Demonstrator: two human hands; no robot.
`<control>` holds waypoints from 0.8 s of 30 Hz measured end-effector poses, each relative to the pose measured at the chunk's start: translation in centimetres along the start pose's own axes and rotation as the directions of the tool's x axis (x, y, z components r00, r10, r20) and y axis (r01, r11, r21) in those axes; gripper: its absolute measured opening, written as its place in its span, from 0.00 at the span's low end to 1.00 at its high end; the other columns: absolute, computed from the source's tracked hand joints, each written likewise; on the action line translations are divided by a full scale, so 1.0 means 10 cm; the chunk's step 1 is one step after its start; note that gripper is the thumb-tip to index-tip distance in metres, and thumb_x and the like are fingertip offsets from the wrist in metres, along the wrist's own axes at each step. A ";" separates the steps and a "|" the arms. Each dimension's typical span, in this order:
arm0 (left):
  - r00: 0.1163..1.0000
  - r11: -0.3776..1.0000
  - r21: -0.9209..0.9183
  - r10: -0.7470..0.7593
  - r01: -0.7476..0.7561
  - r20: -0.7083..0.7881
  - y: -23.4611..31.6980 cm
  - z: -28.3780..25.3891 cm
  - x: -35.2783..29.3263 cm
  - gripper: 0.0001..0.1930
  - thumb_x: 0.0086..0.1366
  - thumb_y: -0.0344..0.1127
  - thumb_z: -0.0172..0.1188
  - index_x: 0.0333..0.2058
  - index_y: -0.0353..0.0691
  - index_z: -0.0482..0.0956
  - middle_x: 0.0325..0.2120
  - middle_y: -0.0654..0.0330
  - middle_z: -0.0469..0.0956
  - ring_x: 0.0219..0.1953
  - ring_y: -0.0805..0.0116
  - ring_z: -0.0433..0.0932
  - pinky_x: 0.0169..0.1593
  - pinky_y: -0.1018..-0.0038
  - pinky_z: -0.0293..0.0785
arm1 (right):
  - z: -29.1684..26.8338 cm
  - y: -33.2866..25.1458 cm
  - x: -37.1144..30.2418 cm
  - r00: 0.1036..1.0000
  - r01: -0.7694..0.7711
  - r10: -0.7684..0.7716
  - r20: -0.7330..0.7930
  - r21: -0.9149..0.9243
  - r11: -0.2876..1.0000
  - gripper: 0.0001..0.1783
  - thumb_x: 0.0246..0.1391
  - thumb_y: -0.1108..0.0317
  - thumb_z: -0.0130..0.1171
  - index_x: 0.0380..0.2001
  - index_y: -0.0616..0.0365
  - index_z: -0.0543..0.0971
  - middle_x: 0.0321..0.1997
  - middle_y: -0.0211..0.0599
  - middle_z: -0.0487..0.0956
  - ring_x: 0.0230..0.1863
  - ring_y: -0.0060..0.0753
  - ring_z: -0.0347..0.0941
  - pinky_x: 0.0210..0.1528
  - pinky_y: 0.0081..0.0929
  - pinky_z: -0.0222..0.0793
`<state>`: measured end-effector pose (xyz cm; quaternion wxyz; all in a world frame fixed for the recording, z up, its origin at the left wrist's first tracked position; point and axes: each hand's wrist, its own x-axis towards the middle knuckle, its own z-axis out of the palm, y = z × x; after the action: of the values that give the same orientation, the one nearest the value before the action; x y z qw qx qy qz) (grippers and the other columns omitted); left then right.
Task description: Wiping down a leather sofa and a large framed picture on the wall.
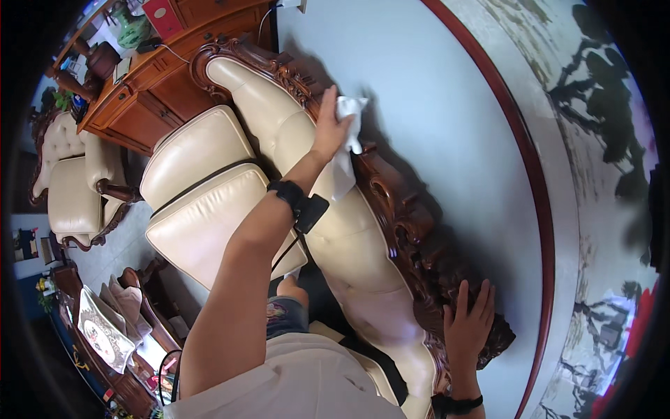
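My left hand reaches to the top rail of a cream leather sofa and grips a white cloth against the rail. The cloth is bunched beside my thumb, and a loose flap hangs down over the leather backrest. Part of it is hidden behind my hand. My right hand lies with fingers apart on the dark carved wooden rail, nearer my body, and holds nothing. Both wrists wear black straps; a small black box sits on the left one.
Two cream seat cushions stand tilted in front of the backrest. A wooden cabinet adjoins the sofa's far end, with a green vase on it. A pale wall rises behind the rail. An armchair stands at the left.
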<state>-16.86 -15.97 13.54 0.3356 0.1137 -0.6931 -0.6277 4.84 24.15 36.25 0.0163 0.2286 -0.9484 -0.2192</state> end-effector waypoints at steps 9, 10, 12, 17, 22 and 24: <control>0.858 0.837 0.490 -0.050 -0.243 0.510 -0.93 -0.02 0.12 0.23 0.69 0.54 0.46 0.54 0.47 0.76 0.58 0.62 0.72 0.67 0.59 0.58 0.68 0.52 0.47 | 0.06 0.06 0.02 1.000 0.009 -0.009 0.022 -0.015 1.000 0.35 0.56 0.53 0.58 0.65 0.46 0.60 0.69 0.60 0.56 0.66 0.67 0.57 0.59 0.56 0.63; 0.881 0.801 0.546 -0.050 -0.246 0.471 -1.03 -0.13 0.22 0.25 0.69 0.54 0.48 0.55 0.44 0.75 0.59 0.61 0.71 0.67 0.61 0.59 0.67 0.55 0.51 | 0.06 0.06 0.03 1.000 0.012 -0.011 0.022 -0.010 1.000 0.35 0.56 0.53 0.58 0.65 0.46 0.60 0.69 0.60 0.56 0.66 0.67 0.57 0.59 0.56 0.63; 0.864 0.796 0.548 -0.065 -0.257 0.499 -1.14 -0.28 0.42 0.25 0.70 0.50 0.48 0.58 0.41 0.71 0.62 0.57 0.67 0.68 0.57 0.56 0.68 0.63 0.54 | 0.06 0.08 0.02 0.999 0.012 -0.012 0.048 0.000 1.000 0.32 0.60 0.52 0.54 0.64 0.46 0.60 0.67 0.63 0.57 0.63 0.72 0.59 0.58 0.58 0.64; 0.938 0.772 0.594 0.007 -0.225 0.346 -1.30 -0.41 0.50 0.24 0.70 0.45 0.49 0.57 0.36 0.69 0.63 0.54 0.63 0.67 0.51 0.57 0.67 0.63 0.56 | 0.04 0.03 0.08 0.999 0.021 -0.020 0.027 -0.025 0.999 0.31 0.63 0.50 0.49 0.65 0.47 0.59 0.67 0.63 0.57 0.64 0.72 0.58 0.58 0.59 0.63; 0.928 0.687 0.724 -0.307 0.061 0.213 -1.71 -0.80 0.07 0.22 0.66 0.38 0.53 0.57 0.37 0.68 0.54 0.45 0.71 0.57 0.46 0.69 0.60 0.61 0.65 | 0.00 0.04 0.11 0.999 0.038 -0.038 -0.004 -0.055 0.998 0.31 0.62 0.48 0.49 0.65 0.47 0.61 0.65 0.63 0.62 0.61 0.68 0.63 0.56 0.57 0.66; 0.953 0.612 0.780 -0.140 -0.130 0.269 -1.96 -1.22 0.14 0.22 0.65 0.38 0.54 0.56 0.39 0.69 0.52 0.45 0.73 0.54 0.45 0.72 0.58 0.59 0.68 | -0.03 0.02 0.18 0.996 0.047 -0.052 -0.070 -0.064 0.997 0.29 0.64 0.47 0.48 0.64 0.45 0.64 0.62 0.61 0.67 0.57 0.66 0.69 0.54 0.53 0.70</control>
<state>-15.66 -30.08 -4.75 0.1388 0.1540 -0.9407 -0.2685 3.24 23.38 36.50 0.0520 0.2592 -0.9339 -0.2409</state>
